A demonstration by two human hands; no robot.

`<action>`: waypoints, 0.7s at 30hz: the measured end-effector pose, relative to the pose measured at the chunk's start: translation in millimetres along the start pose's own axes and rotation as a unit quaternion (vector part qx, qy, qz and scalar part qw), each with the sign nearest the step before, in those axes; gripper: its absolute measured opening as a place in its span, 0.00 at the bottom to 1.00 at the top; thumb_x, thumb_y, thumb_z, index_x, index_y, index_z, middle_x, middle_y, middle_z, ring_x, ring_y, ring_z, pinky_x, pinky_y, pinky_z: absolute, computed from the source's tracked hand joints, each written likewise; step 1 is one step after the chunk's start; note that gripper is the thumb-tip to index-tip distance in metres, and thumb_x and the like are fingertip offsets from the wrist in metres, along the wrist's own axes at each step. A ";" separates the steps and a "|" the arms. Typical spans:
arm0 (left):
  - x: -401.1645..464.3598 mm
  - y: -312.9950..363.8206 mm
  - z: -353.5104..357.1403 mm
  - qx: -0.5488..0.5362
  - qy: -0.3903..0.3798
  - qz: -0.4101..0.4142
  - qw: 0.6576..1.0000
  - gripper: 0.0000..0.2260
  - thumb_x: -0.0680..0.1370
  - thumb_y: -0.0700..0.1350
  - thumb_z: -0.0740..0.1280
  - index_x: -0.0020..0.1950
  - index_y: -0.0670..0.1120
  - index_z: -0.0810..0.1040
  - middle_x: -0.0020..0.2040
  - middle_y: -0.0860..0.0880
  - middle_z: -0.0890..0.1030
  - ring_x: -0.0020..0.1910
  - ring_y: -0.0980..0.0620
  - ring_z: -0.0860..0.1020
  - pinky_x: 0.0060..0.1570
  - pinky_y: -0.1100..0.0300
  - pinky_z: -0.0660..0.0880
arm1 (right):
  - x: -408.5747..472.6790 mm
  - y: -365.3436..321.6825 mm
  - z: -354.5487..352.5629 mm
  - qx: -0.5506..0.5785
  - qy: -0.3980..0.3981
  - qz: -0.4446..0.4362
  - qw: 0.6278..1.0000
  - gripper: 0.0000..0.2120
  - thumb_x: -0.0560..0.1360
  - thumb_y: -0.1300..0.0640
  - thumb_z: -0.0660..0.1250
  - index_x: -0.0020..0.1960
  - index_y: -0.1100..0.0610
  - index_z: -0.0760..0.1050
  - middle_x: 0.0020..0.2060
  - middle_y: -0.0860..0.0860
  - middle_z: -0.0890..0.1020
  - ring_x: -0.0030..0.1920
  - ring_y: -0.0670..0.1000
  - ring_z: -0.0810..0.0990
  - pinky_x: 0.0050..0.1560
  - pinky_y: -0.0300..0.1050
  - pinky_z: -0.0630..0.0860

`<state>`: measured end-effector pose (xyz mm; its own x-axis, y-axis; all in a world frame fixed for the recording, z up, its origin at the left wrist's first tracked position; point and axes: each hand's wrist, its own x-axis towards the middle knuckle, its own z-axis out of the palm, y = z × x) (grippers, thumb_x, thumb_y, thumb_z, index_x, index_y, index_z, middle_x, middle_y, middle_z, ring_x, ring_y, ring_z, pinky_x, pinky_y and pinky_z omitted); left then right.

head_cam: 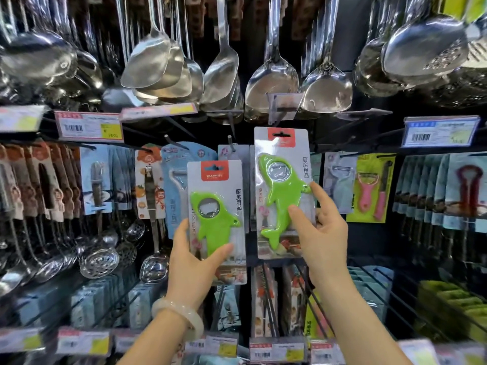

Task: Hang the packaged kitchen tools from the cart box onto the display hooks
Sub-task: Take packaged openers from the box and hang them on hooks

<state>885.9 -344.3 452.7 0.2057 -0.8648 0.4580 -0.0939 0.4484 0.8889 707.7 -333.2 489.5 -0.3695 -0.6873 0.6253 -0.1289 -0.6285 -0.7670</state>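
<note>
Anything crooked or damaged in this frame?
Nothing damaged. Both green dolphin opener packs are held, not yet hung: left hand holds one, right hand holds the higher one. Hook between them.

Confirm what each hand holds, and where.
Left hand grips the lower bottle-opener pack by its bottom left edge. Right hand pinches the higher pack at its lower right edge.

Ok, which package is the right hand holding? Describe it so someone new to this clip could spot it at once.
Start from the row of steel spatulas hanging along the top of the display. Just below its middle, the right hand holds up the taller package, a clear blister card with a red tab holding a green dolphin-shaped bottle opener. Its twin, the lower package in the left hand, sits further left.
</note>
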 end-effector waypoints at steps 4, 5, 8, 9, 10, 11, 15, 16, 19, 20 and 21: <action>3.1 -2.4 -2.3 -0.003 0.004 -0.001 1.000 0.44 0.67 0.44 0.77 0.76 0.52 0.55 0.75 0.52 0.61 0.72 0.52 0.61 0.70 0.52 0.61 | -0.1 -4.4 0.4 -0.033 0.005 -0.012 0.999 0.26 0.76 0.57 0.66 0.73 0.48 0.64 0.49 0.48 0.78 0.23 0.54 0.67 0.24 0.27 0.66; 3.8 -2.6 -2.9 -0.005 0.005 0.002 1.000 0.43 0.67 0.44 0.77 0.76 0.52 0.55 0.75 0.52 0.62 0.71 0.53 0.62 0.69 0.52 0.62 | -0.7 -4.2 0.0 -0.047 -0.001 -0.017 0.999 0.26 0.77 0.57 0.65 0.73 0.48 0.64 0.46 0.50 0.79 0.21 0.48 0.64 0.24 0.27 0.65; 5.2 -2.7 -4.0 -0.013 0.008 0.008 1.000 0.43 0.67 0.42 0.77 0.76 0.52 0.56 0.74 0.52 0.63 0.69 0.56 0.63 0.68 0.55 0.62 | -3.3 -2.2 0.3 -0.079 -0.016 -0.017 0.997 0.26 0.77 0.55 0.64 0.73 0.46 0.62 0.45 0.48 0.79 0.24 0.43 0.66 0.31 0.24 0.69; 5.7 -3.1 -4.5 -0.015 0.008 0.008 1.000 0.43 0.67 0.42 0.77 0.76 0.52 0.56 0.74 0.52 0.63 0.70 0.55 0.63 0.67 0.55 0.62 | -4.5 -0.6 0.7 -0.084 -0.017 -0.019 0.996 0.26 0.77 0.55 0.64 0.73 0.46 0.62 0.41 0.44 0.74 0.24 0.43 0.65 0.33 0.25 0.70; 5.9 -2.9 -4.6 -0.015 0.007 0.009 1.000 0.43 0.67 0.42 0.77 0.76 0.52 0.56 0.74 0.52 0.63 0.70 0.55 0.63 0.67 0.55 0.62 | -4.6 2.8 0.9 -0.092 -0.014 -0.020 0.995 0.26 0.77 0.54 0.64 0.73 0.44 0.62 0.39 0.42 0.70 0.24 0.42 0.65 0.35 0.27 0.71; 6.3 -2.7 -4.8 -0.017 0.007 0.011 1.000 0.43 0.67 0.42 0.77 0.76 0.52 0.56 0.74 0.52 0.64 0.70 0.55 0.64 0.67 0.55 0.62 | -4.9 4.7 1.0 -0.100 -0.011 -0.020 0.995 0.26 0.77 0.53 0.64 0.73 0.43 0.62 0.40 0.43 0.69 0.27 0.40 0.65 0.39 0.29 0.72; 5.3 -0.9 -6.3 -0.026 0.000 0.016 1.000 0.42 0.68 0.41 0.76 0.76 0.52 0.56 0.66 0.59 0.64 0.64 0.60 0.62 0.63 0.60 0.61 | -4.8 7.0 2.1 -0.108 -0.004 -0.017 0.994 0.26 0.76 0.52 0.65 0.72 0.42 0.62 0.48 0.48 0.69 0.30 0.38 0.65 0.45 0.34 0.73; 5.8 -1.3 -6.9 -0.026 -0.001 0.016 1.000 0.42 0.68 0.41 0.76 0.75 0.52 0.57 0.65 0.59 0.64 0.64 0.60 0.63 0.63 0.60 0.61 | -5.3 4.7 2.8 -0.102 -0.007 -0.016 0.995 0.27 0.76 0.53 0.65 0.72 0.43 0.63 0.48 0.48 0.70 0.28 0.39 0.65 0.41 0.33 0.71; 8.4 -3.6 -9.2 -0.017 0.003 0.020 1.000 0.41 0.67 0.42 0.77 0.75 0.51 0.58 0.70 0.54 0.68 0.68 0.54 0.67 0.67 0.55 0.65 | -7.2 -1.8 1.6 -0.075 -0.009 -0.006 0.997 0.26 0.76 0.56 0.66 0.72 0.45 0.65 0.35 0.47 0.71 0.22 0.43 0.62 0.27 0.31 0.67; 8.6 -3.5 -9.7 -0.016 0.004 0.021 1.000 0.41 0.67 0.42 0.77 0.75 0.51 0.58 0.70 0.52 0.69 0.68 0.53 0.68 0.67 0.54 0.65 | -7.1 -2.6 0.0 -0.066 -0.007 -0.003 0.998 0.26 0.76 0.56 0.66 0.72 0.45 0.65 0.29 0.46 0.71 0.22 0.44 0.61 0.24 0.32 0.66; 9.0 -3.8 -10.1 -0.016 0.004 0.021 1.000 0.41 0.67 0.42 0.77 0.75 0.51 0.58 0.70 0.52 0.69 0.68 0.53 0.68 0.66 0.55 0.66 | -7.8 -5.8 -1.8 -0.057 -0.007 -0.002 0.998 0.26 0.76 0.56 0.66 0.71 0.45 0.65 0.28 0.43 0.73 0.22 0.47 0.62 0.23 0.33 0.66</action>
<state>898.0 -351.5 453.3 0.2104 -0.8431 0.4949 -0.0707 0.4918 0.8678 709.7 -323.5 488.8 -0.3561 -0.6910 0.6290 -0.2344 -0.5856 -0.7760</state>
